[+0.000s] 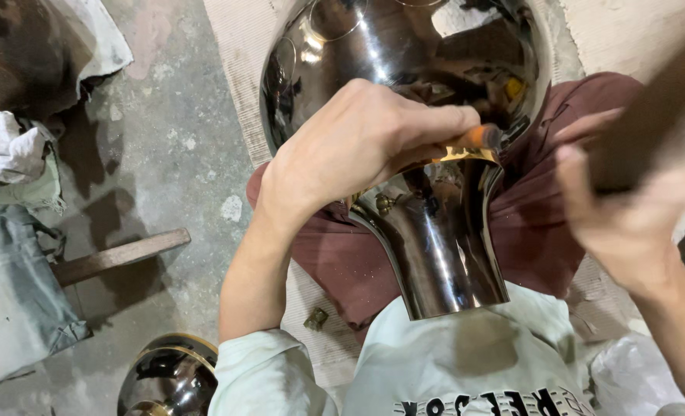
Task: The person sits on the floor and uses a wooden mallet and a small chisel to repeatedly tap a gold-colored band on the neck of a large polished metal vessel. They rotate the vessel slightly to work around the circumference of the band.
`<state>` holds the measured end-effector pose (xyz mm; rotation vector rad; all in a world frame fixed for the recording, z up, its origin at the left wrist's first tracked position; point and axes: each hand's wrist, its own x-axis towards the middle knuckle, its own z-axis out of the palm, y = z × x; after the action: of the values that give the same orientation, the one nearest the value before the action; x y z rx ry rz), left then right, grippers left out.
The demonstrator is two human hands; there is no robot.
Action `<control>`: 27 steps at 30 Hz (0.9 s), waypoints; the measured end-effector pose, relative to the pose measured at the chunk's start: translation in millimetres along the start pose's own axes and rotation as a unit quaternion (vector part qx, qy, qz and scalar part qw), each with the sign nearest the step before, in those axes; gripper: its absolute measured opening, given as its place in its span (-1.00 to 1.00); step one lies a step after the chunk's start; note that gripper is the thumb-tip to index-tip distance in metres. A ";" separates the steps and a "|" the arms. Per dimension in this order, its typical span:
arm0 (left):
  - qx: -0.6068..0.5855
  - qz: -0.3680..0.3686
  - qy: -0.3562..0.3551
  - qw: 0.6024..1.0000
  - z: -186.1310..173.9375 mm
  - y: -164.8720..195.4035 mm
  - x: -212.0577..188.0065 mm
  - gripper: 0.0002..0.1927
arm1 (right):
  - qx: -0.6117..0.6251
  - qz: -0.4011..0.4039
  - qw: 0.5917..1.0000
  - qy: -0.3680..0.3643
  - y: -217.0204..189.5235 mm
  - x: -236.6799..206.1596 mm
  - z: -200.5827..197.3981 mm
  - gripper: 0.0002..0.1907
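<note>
Head view: shiny metal pot (435, 231) in frame centre, lying across lap on maroon cloth (342, 262); round belly toward top of frame, flared neck toward bottom, long axis near vertical. Left hand (358, 146) draped over junction of belly and neck, fingers curled tight round orange-tipped tool (477, 139), tip pointing right, touching gold band there. Right hand (619, 216) at right edge, blurred, gripping dark block (650, 131), just beside tool tip, apart from pot. Second pot (165, 377) lower left on floor.
</note>
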<state>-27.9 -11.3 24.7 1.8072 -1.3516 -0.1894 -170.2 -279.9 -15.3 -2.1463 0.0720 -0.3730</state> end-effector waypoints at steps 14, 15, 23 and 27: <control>0.028 0.017 -0.028 0.999 -11.8 0.7 17.4 -0.60 | -0.119 0.018 0.993 -0.015 28.3 -20.5 7.2 -0.44; 0.035 0.023 -0.036 0.998 -12.8 -1.7 19.2 -0.59 | -0.159 0.013 0.987 -0.017 28.5 -20.3 7.7 -0.42; 0.005 0.024 -0.091 0.996 -18.9 -1.5 29.9 -0.53 | -0.072 0.018 0.997 0.006 44.3 -38.9 8.8 -0.50; 0.023 -0.033 -0.102 0.994 -17.4 4.2 33.0 -0.48 | 0.158 0.073 0.983 0.052 53.0 -48.8 12.0 -0.68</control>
<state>-7.7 -30.2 50.0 1.9139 -1.4471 -0.3895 -208.4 -291.2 -76.5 -1.7966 0.2140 -0.3835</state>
